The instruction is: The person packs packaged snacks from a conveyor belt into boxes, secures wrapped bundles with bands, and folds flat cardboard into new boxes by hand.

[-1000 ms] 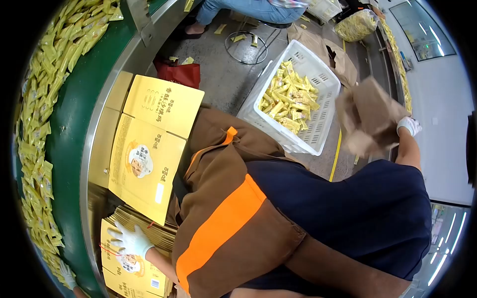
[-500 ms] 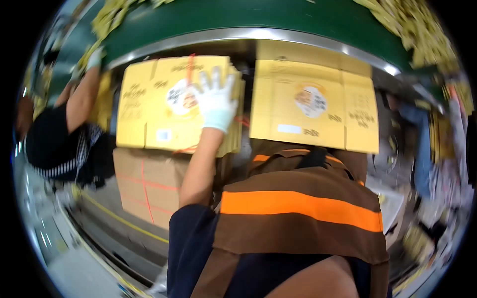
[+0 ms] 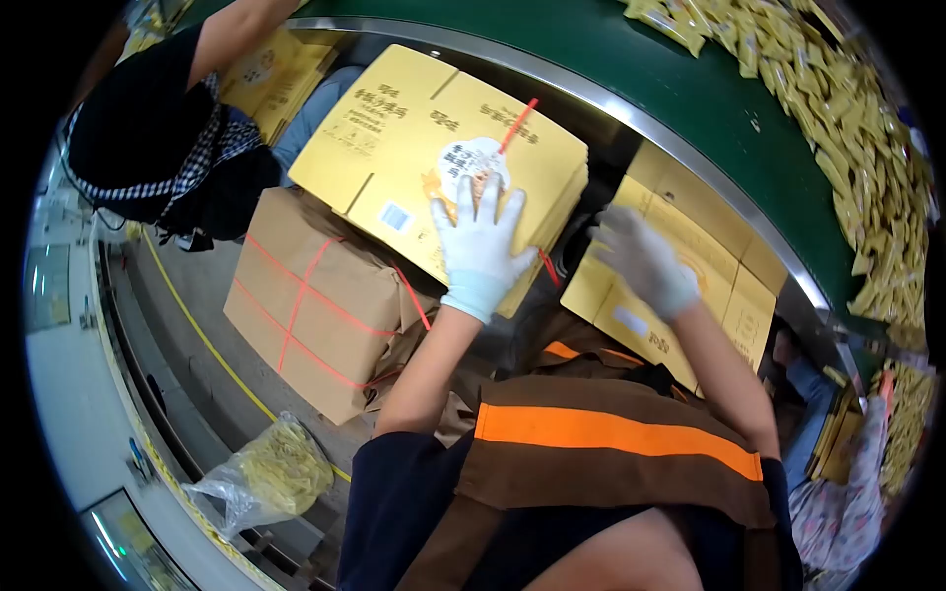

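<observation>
My left hand [image 3: 479, 241], in a white glove, lies with fingers spread on top of a stack of flat yellow cartons [image 3: 394, 128]. A red strap crosses the stack's upper edge, and more red strap shows beside its right side. My right hand [image 3: 642, 258], also gloved and slightly blurred, is over the left part of an opened-out yellow carton [image 3: 729, 295] in front of me. Its fingers look apart, with nothing seen in them.
Beyond the cartons runs a green conveyor [image 3: 631, 94] with a metal edge and piled yellow packets [image 3: 828, 148]. A co-worker [image 3: 148, 128] is at the left. Nearby are a brown wrapped bundle [image 3: 305, 305] with red straps and a clear bag [image 3: 271, 473] of yellow material.
The view has swung round toward the strapped stack. My right hand, earlier at brown paper, is now over the yellow carton. My left hand stays on the stack.
</observation>
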The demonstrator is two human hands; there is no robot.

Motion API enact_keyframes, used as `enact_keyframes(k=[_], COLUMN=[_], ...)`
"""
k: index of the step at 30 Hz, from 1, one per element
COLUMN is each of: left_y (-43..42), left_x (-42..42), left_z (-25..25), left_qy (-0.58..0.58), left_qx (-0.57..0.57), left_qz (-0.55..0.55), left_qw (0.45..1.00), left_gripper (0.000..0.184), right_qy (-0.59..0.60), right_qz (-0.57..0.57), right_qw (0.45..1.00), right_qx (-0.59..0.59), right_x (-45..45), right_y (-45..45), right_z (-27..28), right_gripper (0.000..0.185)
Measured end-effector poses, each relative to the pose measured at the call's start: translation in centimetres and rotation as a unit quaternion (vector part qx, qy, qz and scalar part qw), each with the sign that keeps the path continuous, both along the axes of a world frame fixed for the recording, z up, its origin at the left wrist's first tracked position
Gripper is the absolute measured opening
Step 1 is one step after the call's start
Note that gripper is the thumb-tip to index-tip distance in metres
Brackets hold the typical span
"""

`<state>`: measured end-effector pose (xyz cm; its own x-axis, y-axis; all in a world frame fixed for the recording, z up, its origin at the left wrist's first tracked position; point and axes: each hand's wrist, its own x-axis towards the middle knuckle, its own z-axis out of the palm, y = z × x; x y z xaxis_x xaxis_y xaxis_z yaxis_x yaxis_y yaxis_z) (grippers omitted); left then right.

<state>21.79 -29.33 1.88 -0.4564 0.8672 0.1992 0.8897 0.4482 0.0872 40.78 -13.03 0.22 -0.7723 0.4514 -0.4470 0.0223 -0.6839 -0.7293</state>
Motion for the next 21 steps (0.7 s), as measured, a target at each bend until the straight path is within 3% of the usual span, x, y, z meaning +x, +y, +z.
enact_keyframes(k=[2,3,5,6,8,12,15,17,21], left_y=[-0.1,-0.3,-0.3,-0.3,-0.3,-0.1,-0.4,-0.5,-0.7], left_x=[-0.1,-0.1,-0.4,-0.3,-0.5,-1.1,-1.5,-1.3,-1.6], left_z=[0.6,0.8,0.8,0.9,1.0,0.8,1.0,1.2,1.4], left_qy=[-0.001,-0.003,-0.021,-0.028,-0.049,-0.062,-0.072,-0.077,-0.078], left_qx=[0.004,0.004,0.015,0.011,0.006,-0.001,0.001,0.003,0.001], left_qz=[0.003,0.003,0.002,0.001,-0.001,-0.005,-0.003,0.0,0.005], left_qw=[1.0,1.0,1.0,1.0,0.999,0.998,0.997,0.997,0.997], left_gripper=[0.076,0.076,0.075,0.075,0.076,0.076,0.076,0.076,0.076], right_qy=[-0.063,-0.149,-0.196,-0.109,-0.102,-0.126,-0.209,-0.18,-0.142], right_qz=[-0.019,-0.065,-0.122,-0.116,-0.109,-0.135,-0.195,-0.198,-0.149], right_qw=[0.994,0.983,0.961,0.972,0.97,0.966,0.938,0.936,0.92], right_qx=[-0.09,-0.08,-0.152,-0.176,-0.192,-0.182,-0.197,-0.228,-0.333], right_x=[-7.1,-9.2,-10.5,-10.0,-10.6,-11.2,-11.1,-10.4,-11.0], right_y=[-1.7,-2.7,-4.4,-4.1,-4.5,-4.7,-4.8,-5.0,-5.2], right_z=[-5.3,-7.4,-2.3,-7.3,-5.0,-6.2,-6.3,-8.6,-7.7], right_gripper=[0.065,0.068,0.067,0.07,0.074,0.074,0.073,0.073,0.074])
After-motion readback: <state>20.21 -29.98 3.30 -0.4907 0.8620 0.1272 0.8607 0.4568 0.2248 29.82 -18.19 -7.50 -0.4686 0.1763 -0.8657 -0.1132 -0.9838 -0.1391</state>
